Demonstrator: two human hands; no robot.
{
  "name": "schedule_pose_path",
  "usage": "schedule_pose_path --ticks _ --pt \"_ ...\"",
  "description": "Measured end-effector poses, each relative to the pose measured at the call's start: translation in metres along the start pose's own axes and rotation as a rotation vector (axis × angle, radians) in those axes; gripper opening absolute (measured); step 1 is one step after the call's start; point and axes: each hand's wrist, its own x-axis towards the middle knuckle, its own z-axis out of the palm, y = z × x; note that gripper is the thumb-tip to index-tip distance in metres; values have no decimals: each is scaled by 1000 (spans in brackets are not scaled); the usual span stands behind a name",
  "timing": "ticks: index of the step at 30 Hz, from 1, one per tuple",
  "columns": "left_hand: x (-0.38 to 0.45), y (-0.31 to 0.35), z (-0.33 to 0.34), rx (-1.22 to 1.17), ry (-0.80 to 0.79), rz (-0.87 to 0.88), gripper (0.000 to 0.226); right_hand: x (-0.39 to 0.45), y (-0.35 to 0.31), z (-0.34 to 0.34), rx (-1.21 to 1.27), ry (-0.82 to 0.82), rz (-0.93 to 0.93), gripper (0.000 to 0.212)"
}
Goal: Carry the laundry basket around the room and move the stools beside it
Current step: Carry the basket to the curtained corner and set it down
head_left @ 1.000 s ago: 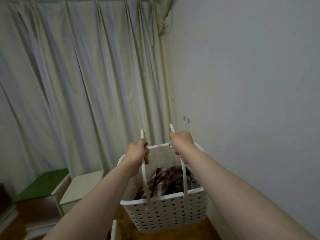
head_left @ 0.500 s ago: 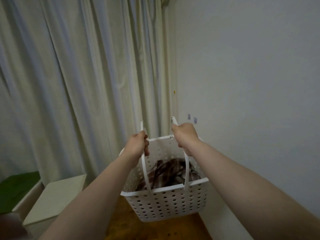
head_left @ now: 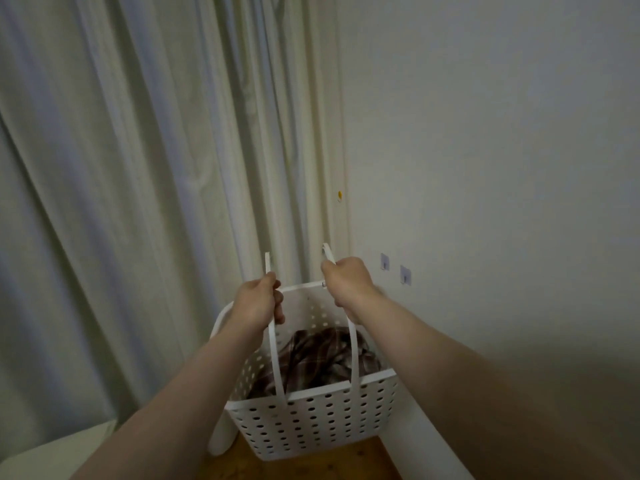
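Item: laundry basket (head_left: pixel 313 422), white, perforated walls, carried clear of the wooden floor (head_left: pixel 311 467) in the corner where the curtain (head_left: pixel 138 202) met the wall (head_left: pixel 485 133)

Contents: plaid cloth (head_left: pixel 322 358), bundled loosely in the bottom, well below the fingers

Left hand (head_left: pixel 258 303): fingers curled tight around the left handle strap (head_left: pixel 273 355), which ran straight down from the fist to the near rim

Right hand (head_left: pixel 346 282): clenched around the right handle strap (head_left: pixel 354 355), knuckles uppermost; a thin white crossbar (head_left: pixel 300 285) ran between the two fists

Adjacent: two small wall hooks (head_left: pixel 394 268) just right of the right fist; a pale stool top (head_left: pixel 59 459) low and well left of the left fist, only its corner in view

Handling notes, as judgement: the carry looked under way, stools not yet attended to. Both fists sat at nearly level height, which suited an even load; the basket's far side tipped slightly toward the curtain, so a steady, matched lift on both straps was advisable. The wall lay close beyond the right fist, and clearance there deserved care on any turn. The loose cloth was unlikely to spill unless the basket swung
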Motion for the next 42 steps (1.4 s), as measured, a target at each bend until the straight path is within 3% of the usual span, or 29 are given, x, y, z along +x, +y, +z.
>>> schedule_pose_path --ticks 12,18,23,29,35,39,42 --pt "277 -67 37 127 62 -14 33 278 57 74 -89 -69 14 28" --pt "409 -130 53 183 24 -73 35 402 103 121 -198 -98 35 22" --pt "499 -216 70 192 -36 -172 36 488 186 171 -289 -121 85 26" --pt "617 -376 65 227 -87 -410 36 604 333 252 -324 -162 225 24" --pt "686 -513 79 259 -161 -600 28 666 475 305 -284 -174 409 27" --pt "710 -583 100 244 -178 -709 27 692 558 314 -257 -151 533 11" --pt "724 -638 113 216 -191 -807 21 704 621 324 -217 -200 667 33"
